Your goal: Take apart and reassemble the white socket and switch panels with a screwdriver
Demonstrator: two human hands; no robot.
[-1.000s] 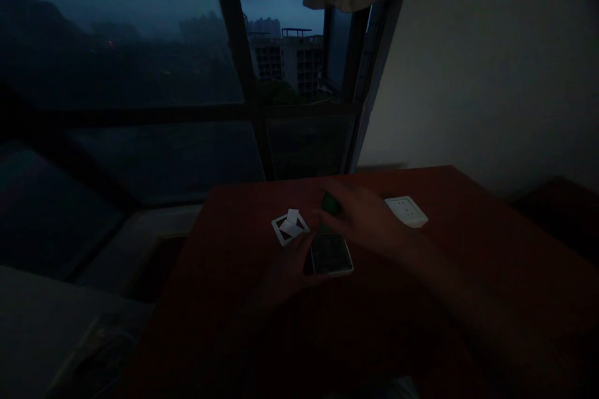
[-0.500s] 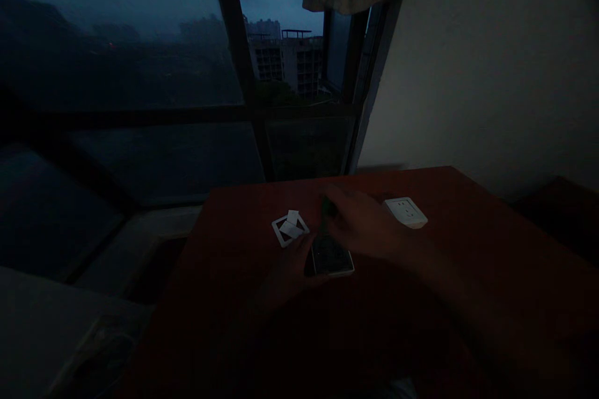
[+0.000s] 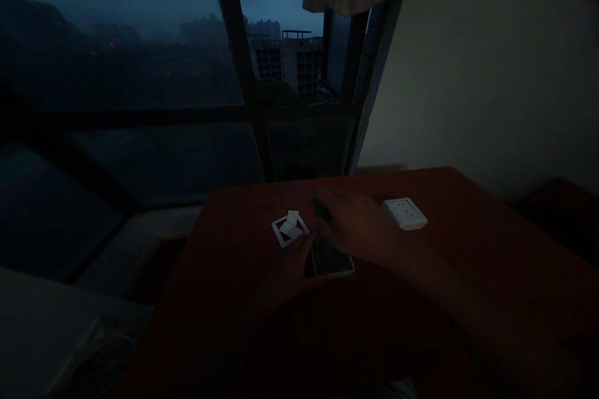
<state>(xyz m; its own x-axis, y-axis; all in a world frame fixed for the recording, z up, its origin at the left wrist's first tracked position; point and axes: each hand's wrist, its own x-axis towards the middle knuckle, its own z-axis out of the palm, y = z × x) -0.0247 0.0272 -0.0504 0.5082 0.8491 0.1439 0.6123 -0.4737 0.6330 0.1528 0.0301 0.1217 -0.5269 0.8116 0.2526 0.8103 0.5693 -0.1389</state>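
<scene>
My left hand [image 3: 287,271] grips the left side of a wall switch or socket panel [image 3: 333,260], its dark back facing up and a white rim showing at the near edge. Above the panel's far part, my right hand [image 3: 353,221] is closed around the green handle of a screwdriver [image 3: 321,209]. The tool's tip is hidden in the dark by my fingers. Left of the panel lies a white square frame [image 3: 281,239] with white rectangular cover pieces [image 3: 291,228] resting across it.
A white wall socket [image 3: 406,213] lies face up to the right of my right hand. The reddish-brown table [image 3: 243,212] stands against a dark-framed window [image 3: 187,117]. A pale wall [image 3: 468,75] rises on the right. The light is very dim.
My right hand has moved slightly left, and the green handle has leaned left with it. My left hand and the panel have stayed in place.
</scene>
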